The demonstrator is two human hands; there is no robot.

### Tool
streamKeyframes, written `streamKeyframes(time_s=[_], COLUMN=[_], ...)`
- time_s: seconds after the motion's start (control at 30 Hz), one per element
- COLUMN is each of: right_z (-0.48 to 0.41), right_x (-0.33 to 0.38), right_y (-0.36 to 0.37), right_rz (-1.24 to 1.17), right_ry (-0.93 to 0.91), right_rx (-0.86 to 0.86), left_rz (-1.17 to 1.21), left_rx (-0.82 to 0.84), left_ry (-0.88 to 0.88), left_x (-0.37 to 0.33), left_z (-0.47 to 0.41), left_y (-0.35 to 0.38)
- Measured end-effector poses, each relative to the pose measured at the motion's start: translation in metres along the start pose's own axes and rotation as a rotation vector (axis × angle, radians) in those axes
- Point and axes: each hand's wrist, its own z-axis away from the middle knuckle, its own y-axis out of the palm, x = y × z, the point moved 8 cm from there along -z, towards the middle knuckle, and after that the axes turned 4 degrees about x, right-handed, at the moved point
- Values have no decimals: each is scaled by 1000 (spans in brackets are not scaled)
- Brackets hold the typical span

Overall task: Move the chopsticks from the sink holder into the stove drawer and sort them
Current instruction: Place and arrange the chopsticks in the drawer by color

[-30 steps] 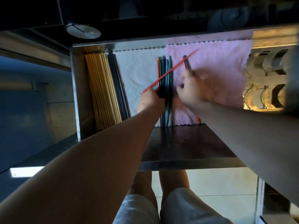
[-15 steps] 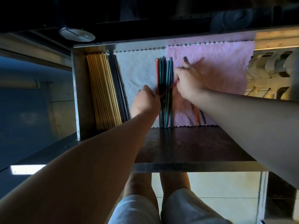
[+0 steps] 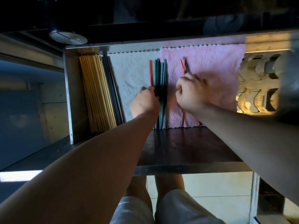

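Observation:
The steel stove drawer (image 3: pixel 68 94) stands pulled out, lined with a white cloth (image 3: pixel 131 71) and a pink cloth (image 3: pixel 218 70). Yellow chopsticks (image 3: pixel 95 94) and dark chopsticks (image 3: pixel 111 91) lie in rows at its left wall. Teal chopsticks (image 3: pixel 161 73) lie along the seam of the two cloths, with one red chopstick (image 3: pixel 150 71) beside them on the left. My left hand (image 3: pixel 145 101) is curled over that red chopstick, its fingertips touching the teal group. My right hand (image 3: pixel 192 92) is closed on a few red and dark chopsticks (image 3: pixel 183 65) over the pink cloth.
A perforated metal rack (image 3: pixel 258 88) fills the drawer's right end. The drawer's dark front ledge (image 3: pixel 186 146) lies under my forearms. A round knob (image 3: pixel 68 37) sits above the drawer at the left. My legs and a tiled floor (image 3: pixel 218 186) are below.
The red chopstick that slanted across the teal group has gone from my left hand to my right hand and now lies lengthwise on the pink cloth. My left hand has settled by the teal group.

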Motion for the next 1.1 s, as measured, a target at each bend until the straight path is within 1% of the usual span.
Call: streamKeyframes(time_s=[0.07, 0.13, 0.23, 0.33, 0.43, 0.53, 0.73, 0.8, 0.87, 1.1], right_z=[3, 6, 6, 5, 7, 7, -1, -4, -8, -18], right_x=[1, 2, 3, 7, 10, 17, 29, 32, 36, 48], right_y=[2, 5, 7, 14, 18, 21, 39, 39, 38, 35], right_rz=[-66, -130, -279, -421, -451, -460, -504, -475, -396, -21], right_ry=[27, 46, 67, 93, 142, 163, 220, 226, 230, 296], right_rx=[-5, -2, -14, 47, 77, 106, 121, 106, 90, 79], left_rz=[-36, -17, 85, 171, 216, 321, 443, 506, 585, 636], left_rx=[19, 61, 127, 172, 196, 202, 132, 107, 75, 37], left_ry=[-52, -105, -149, -160, -166, -189, -164, -167, -182, -226], left_x=[2, 5, 6, 5, 6, 11, 27, 36, 45, 60], left_z=[-2, -4, -8, -10, -10, -8, -1, 2, 5, 14], left_y=[2, 6, 12, 14, 13, 12, -7, -10, -12, -19])
